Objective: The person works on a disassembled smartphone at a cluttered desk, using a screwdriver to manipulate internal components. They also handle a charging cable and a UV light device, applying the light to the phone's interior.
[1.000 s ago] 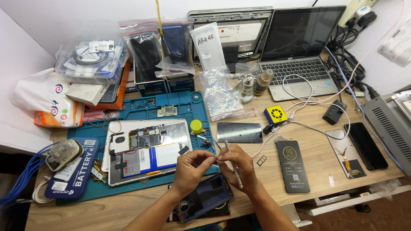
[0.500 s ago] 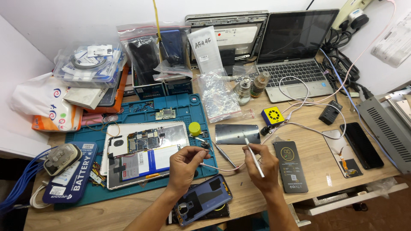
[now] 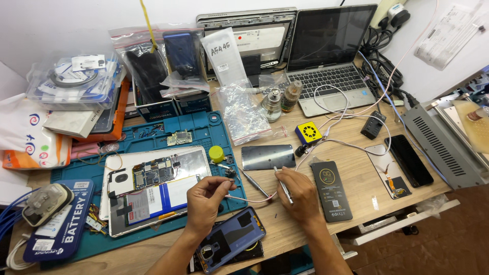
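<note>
Your left hand (image 3: 206,196) is pinched shut on a small part (image 3: 230,182) at the near right edge of the blue mat (image 3: 204,127). Your right hand (image 3: 298,193) grips a thin metal tool (image 3: 283,187), tip pointing far toward the grey metal plate (image 3: 268,157). A second tool (image 3: 253,183) lies on the surface (image 3: 356,203) between both hands. The opened tablet (image 3: 158,188) rests left of your left hand; a purple phone back (image 3: 232,239) lies near you.
</note>
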